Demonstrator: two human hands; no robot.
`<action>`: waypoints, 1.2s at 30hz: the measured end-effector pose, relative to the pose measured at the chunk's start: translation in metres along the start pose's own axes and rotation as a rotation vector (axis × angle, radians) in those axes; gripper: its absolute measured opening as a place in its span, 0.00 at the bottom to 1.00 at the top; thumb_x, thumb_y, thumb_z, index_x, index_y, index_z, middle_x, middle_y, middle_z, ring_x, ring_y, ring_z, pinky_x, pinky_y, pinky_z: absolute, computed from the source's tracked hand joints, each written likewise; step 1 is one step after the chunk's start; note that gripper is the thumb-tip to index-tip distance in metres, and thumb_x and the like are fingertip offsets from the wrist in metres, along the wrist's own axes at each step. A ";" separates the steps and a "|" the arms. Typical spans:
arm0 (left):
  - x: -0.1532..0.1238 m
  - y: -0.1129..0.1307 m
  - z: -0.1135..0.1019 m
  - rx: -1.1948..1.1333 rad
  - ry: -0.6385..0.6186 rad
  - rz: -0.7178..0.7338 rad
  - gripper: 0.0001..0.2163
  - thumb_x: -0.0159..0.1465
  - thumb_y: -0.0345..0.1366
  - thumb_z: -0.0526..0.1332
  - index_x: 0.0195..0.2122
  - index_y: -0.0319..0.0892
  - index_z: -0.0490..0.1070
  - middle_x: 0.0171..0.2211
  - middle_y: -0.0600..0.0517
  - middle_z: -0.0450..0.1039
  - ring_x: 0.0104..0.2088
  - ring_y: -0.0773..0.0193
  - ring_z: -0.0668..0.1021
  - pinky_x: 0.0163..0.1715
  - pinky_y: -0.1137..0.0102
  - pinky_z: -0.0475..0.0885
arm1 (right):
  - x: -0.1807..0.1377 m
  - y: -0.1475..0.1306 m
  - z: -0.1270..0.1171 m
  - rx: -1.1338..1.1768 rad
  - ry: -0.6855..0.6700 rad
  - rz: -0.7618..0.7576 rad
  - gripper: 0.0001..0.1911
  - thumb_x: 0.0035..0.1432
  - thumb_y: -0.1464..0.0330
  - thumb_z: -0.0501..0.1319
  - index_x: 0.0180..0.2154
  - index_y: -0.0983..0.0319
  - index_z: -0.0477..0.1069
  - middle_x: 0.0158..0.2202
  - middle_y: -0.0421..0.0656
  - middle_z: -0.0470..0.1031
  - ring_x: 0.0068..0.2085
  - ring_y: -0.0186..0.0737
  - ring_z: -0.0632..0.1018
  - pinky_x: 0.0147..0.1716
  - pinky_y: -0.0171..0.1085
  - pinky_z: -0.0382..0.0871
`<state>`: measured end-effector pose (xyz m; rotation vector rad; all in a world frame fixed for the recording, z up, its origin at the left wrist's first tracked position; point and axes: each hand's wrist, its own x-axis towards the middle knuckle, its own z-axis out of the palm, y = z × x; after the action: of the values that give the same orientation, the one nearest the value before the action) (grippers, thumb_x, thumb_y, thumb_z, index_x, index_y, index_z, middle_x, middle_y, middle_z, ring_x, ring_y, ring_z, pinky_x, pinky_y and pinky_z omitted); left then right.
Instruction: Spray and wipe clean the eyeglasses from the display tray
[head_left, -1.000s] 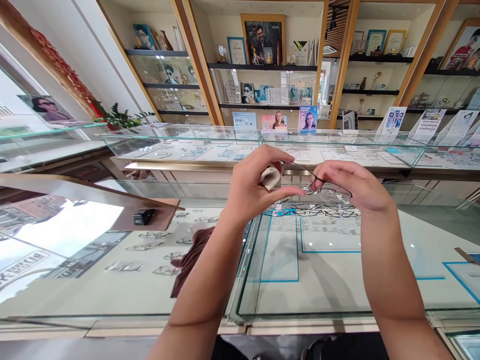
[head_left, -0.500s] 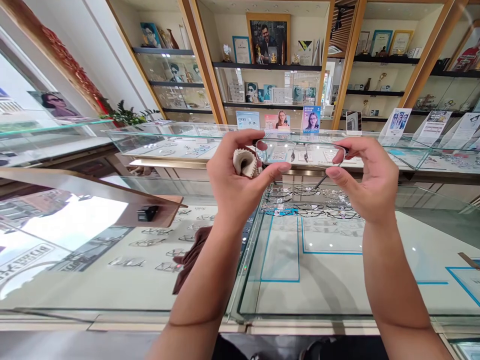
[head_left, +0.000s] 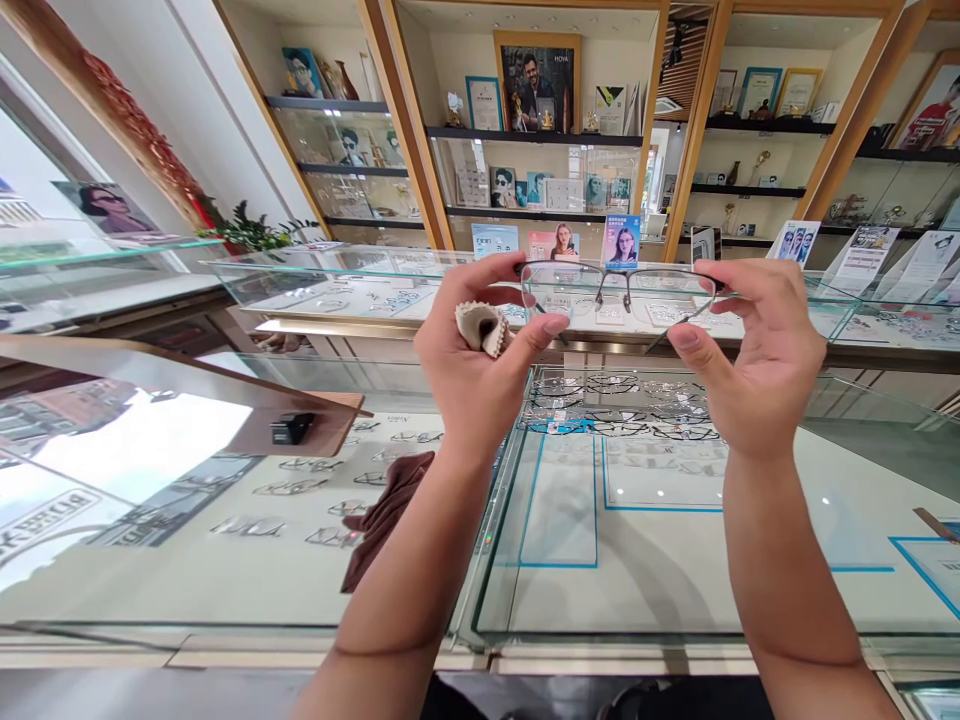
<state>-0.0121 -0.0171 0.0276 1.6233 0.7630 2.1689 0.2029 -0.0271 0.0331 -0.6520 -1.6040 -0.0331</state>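
Note:
A pair of eyeglasses (head_left: 628,273) with a dark upper rim is held up in front of me, lenses facing me. My left hand (head_left: 480,350) is closed, pinching the left end of the frame between thumb and finger. In that same palm rests a pale, curled object with a scalloped edge (head_left: 482,328), perhaps a folded cloth. My right hand (head_left: 765,350) is closed as well, gripping the right end of the frame near the hinge. The temples point away, and their far parts show below the lenses.
Under both forearms is a glass display case (head_left: 637,600) with rows of eyeglasses inside. A brown cloth (head_left: 386,520) lies on the left case, near a tilted wooden-framed mirror (head_left: 330,410). Another glass counter (head_left: 360,300) crosses ahead, with card stands on it.
The eyeglasses have come up slightly and turned more level, so the whole front rim shows. My right hand has shifted a little to the right.

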 end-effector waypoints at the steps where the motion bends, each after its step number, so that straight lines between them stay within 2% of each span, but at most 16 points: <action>1: -0.001 -0.001 0.001 0.045 0.019 0.047 0.19 0.59 0.45 0.75 0.50 0.51 0.77 0.52 0.50 0.78 0.54 0.53 0.79 0.47 0.63 0.77 | 0.000 0.001 0.002 0.006 0.007 0.009 0.23 0.64 0.51 0.67 0.58 0.47 0.73 0.57 0.47 0.74 0.65 0.58 0.72 0.55 0.56 0.75; 6: 0.000 -0.013 -0.002 0.267 0.090 0.332 0.24 0.57 0.53 0.75 0.51 0.51 0.76 0.47 0.49 0.78 0.45 0.53 0.81 0.44 0.57 0.77 | 0.001 0.010 0.012 -0.025 0.086 0.032 0.28 0.63 0.47 0.67 0.59 0.49 0.72 0.54 0.46 0.78 0.58 0.54 0.78 0.53 0.57 0.78; 11: 0.001 -0.015 -0.004 0.337 0.132 0.441 0.24 0.58 0.55 0.74 0.52 0.52 0.76 0.46 0.50 0.78 0.42 0.55 0.80 0.44 0.56 0.77 | -0.001 0.015 0.019 -0.022 0.087 0.059 0.25 0.64 0.49 0.66 0.58 0.50 0.72 0.54 0.45 0.79 0.54 0.49 0.80 0.50 0.53 0.81; 19: 0.003 -0.014 -0.003 0.350 0.149 0.462 0.25 0.58 0.55 0.74 0.54 0.53 0.76 0.49 0.48 0.76 0.45 0.54 0.79 0.43 0.57 0.78 | -0.001 0.014 0.021 -0.038 0.092 0.067 0.23 0.64 0.51 0.68 0.58 0.49 0.74 0.56 0.44 0.79 0.51 0.48 0.81 0.47 0.53 0.82; 24: 0.004 -0.012 -0.004 0.284 0.124 0.395 0.24 0.59 0.54 0.73 0.54 0.54 0.76 0.51 0.48 0.75 0.49 0.53 0.78 0.44 0.57 0.78 | -0.002 0.012 0.023 -0.037 0.106 0.074 0.22 0.64 0.53 0.68 0.57 0.50 0.75 0.54 0.45 0.79 0.50 0.49 0.82 0.48 0.55 0.81; 30: 0.006 -0.018 -0.005 0.299 0.119 0.381 0.24 0.60 0.53 0.73 0.55 0.53 0.76 0.50 0.49 0.75 0.47 0.56 0.78 0.47 0.59 0.77 | -0.003 0.013 0.024 -0.054 0.124 0.048 0.22 0.64 0.53 0.68 0.57 0.49 0.75 0.53 0.46 0.79 0.52 0.51 0.81 0.49 0.57 0.81; 36: 0.005 -0.018 -0.005 0.279 0.100 0.409 0.23 0.60 0.51 0.73 0.56 0.56 0.76 0.51 0.48 0.75 0.48 0.55 0.77 0.48 0.58 0.77 | -0.002 0.013 0.022 -0.045 0.097 0.086 0.22 0.64 0.52 0.68 0.56 0.49 0.75 0.53 0.44 0.80 0.50 0.48 0.82 0.49 0.55 0.82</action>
<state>-0.0191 -0.0008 0.0193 1.9658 0.8558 2.5322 0.1884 -0.0080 0.0232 -0.7429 -1.4847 -0.0373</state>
